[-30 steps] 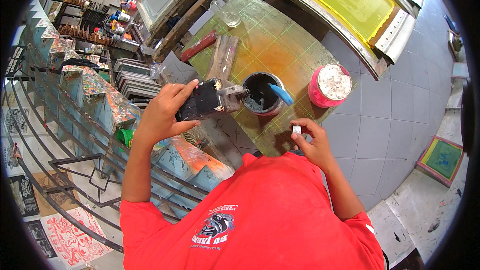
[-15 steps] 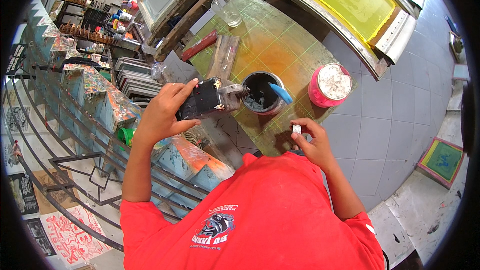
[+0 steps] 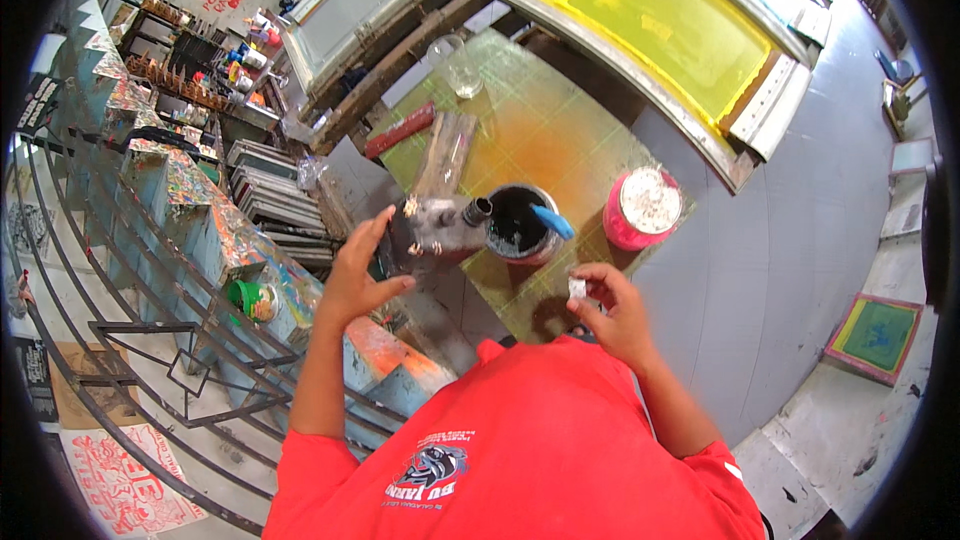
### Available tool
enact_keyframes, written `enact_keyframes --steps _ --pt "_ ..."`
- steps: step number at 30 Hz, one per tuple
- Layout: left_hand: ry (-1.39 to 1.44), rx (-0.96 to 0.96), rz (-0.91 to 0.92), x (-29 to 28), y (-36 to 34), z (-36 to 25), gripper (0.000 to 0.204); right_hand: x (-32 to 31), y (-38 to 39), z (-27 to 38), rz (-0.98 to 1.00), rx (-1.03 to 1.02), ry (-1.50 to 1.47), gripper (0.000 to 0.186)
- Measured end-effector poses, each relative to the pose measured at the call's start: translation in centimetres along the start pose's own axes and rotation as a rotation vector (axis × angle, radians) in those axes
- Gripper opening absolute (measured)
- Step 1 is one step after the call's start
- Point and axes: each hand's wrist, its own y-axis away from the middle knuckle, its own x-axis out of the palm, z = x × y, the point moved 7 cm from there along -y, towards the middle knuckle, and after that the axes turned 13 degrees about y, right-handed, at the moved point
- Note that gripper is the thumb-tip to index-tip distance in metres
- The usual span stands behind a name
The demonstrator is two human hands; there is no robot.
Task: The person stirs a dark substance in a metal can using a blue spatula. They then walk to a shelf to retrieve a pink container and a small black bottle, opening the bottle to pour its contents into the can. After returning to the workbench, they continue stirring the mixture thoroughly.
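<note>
My left hand (image 3: 358,272) grips a dark, ink-smeared jerrycan (image 3: 425,232) by its side. Its uncapped neck points up toward me, just left of an open tub of black ink (image 3: 528,258). A blue handle (image 3: 552,222) leans out over that tub's right rim. Between the thumb and fingers of my right hand (image 3: 618,318) is a small white cap (image 3: 577,287), held low by the table's near edge. A pink tub (image 3: 622,225) with a white-crusted top stands farther right.
The green gridded tabletop (image 3: 545,145) also bears a clear plastic cup (image 3: 464,80), a wooden block (image 3: 445,155) and a dark red bar (image 3: 400,130). Beyond it lies a yellow screen-printing frame (image 3: 660,30). Metal railings (image 3: 150,285) curve along the left.
The jerrycan has swung from tipped toward the ink tub to more upright, its mouth now turned up. My right hand still pinches the cap. The whole view has shifted slightly.
</note>
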Motion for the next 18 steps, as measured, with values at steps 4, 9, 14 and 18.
enact_keyframes --steps 4,9,14,18 --pt "0.09 0.002 -0.145 1.1 2.9 0.5 0.098 1.0 0.4 5.8 0.035 -0.203 0.13 0.034" --pt "0.151 -0.004 -0.14 3.5 6.3 -0.4 0.099 2.4 0.5 14.9 0.015 -0.64 0.367 0.032" --pt "0.212 -0.056 -0.156 4.8 8.7 -2.8 0.098 4.0 0.0 18.1 0.079 -0.804 0.569 0.037" --pt "0.245 -0.054 -0.178 5.4 11.2 -2.8 0.097 5.5 0.5 17.4 0.262 -0.832 0.616 0.035"
